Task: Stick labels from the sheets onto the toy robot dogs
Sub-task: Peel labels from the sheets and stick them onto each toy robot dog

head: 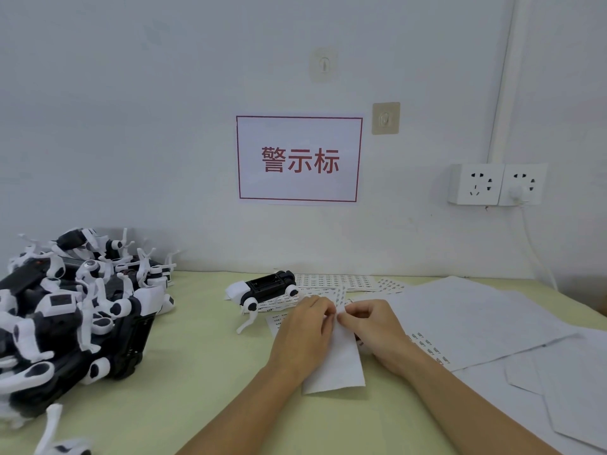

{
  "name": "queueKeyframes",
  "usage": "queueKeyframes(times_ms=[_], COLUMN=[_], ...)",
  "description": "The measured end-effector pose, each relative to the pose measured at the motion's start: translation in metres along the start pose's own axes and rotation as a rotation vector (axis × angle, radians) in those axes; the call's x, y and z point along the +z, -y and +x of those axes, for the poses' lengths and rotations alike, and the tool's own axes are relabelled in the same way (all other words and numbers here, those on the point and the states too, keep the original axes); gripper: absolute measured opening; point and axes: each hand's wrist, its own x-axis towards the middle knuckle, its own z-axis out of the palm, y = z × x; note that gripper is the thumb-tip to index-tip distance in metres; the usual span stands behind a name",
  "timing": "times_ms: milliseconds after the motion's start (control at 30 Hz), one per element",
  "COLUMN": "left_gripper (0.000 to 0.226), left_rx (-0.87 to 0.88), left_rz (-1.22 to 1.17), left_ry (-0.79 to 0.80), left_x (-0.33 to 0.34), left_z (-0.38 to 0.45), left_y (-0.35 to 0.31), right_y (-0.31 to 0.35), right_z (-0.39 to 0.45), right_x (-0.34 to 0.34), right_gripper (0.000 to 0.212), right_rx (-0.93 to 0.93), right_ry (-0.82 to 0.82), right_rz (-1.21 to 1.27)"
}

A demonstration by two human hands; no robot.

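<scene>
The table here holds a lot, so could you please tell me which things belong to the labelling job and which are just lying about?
For the job:
- label strip, pinched by left hand and right hand
- single toy dog on its back
- pile of toy dogs
- label sheets

Just lying about:
- blank paper sheets
- wall sign
- sockets
- wall hooks
</scene>
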Motion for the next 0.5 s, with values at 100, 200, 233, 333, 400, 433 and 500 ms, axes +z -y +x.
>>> queueKeyframes(times_ms=[100, 200, 233, 333, 400, 433, 500], left_gripper=[0.013, 0.016, 0.017, 0.021, 0.023, 0.024, 0.025], left_rx=[-0.031, -0.051, -0.055, -0.051, -0.039, -0.03, -0.009], left_rz=[0.0, -0.006, -0.002, 0.025, 0.058, 0.081, 0.137], left_ry=[0.012, 0.014, 0.016, 0.037, 0.056, 0.065, 0.085], left_x=[-0.0006, -0.0015, -0.0022, -0.0045, -0.0057, -0.0058, -0.0058], left_z=[0.0002, 0.0007, 0.0011, 0.0023, 0.0029, 0.0029, 0.003], left_y=[-0.0008, -0.0016, -0.0017, -0.0014, -0.002, -0.0022, -0.0032], right_y=[-0.0007, -0.0003, -0.0001, 0.002, 0.0039, 0.0042, 0.0047], right_z=[-0.0003, -0.0018, -0.0022, -0.0039, -0.0048, -0.0048, -0.0048], right_x=[0.0008, 0.0006, 0.0001, -0.0006, 0.0001, 0.0002, 0.0001], right_gripper=[0.016, 0.02, 0.022, 0.041, 0.049, 0.051, 0.051], right_rx=[-0.007, -0.032, -0.035, -0.051, -0.055, -0.058, -0.068], right_ry=[-0.01, -0.004, 0.005, 0.037, 0.054, 0.06, 0.062], right_rz=[-0.005, -0.024, -0.029, -0.058, -0.07, -0.072, -0.073])
